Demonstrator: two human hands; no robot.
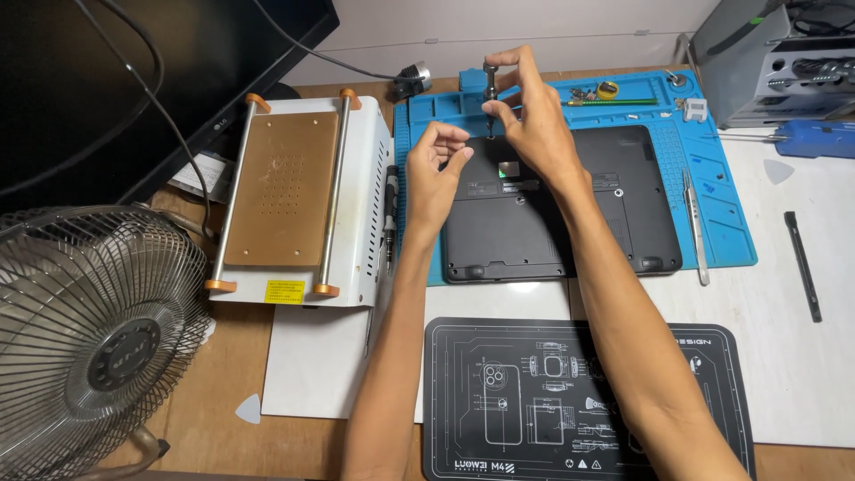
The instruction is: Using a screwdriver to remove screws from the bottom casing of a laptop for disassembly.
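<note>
Screwdriver (490, 89) first: one small precision driver stands upright in my right hand (525, 116), my fingertips pinched closed on its shaft and cap, its tip down at the top edge of the one black laptop (557, 209) lying bottom-up. My left hand (435, 174) rests just beside it on the laptop's upper left corner, fingers loosely curled with thumb and forefinger nearly meeting; I cannot tell whether they hold anything. The two hands are close but not touching.

The laptop lies on one blue repair mat (721, 214), whose top trays hold a few small parts. One pair of tweezers (695, 227) lies on the mat to the laptop's right. Further right, one black pry tool (803, 267) rests on the white surface. To the left sit one white heating plate with two rails (294, 200), one dark monitor (160, 80), and one metal fan (93, 334). Nearest me lies one black mat printed with phone diagrams (588, 401).
</note>
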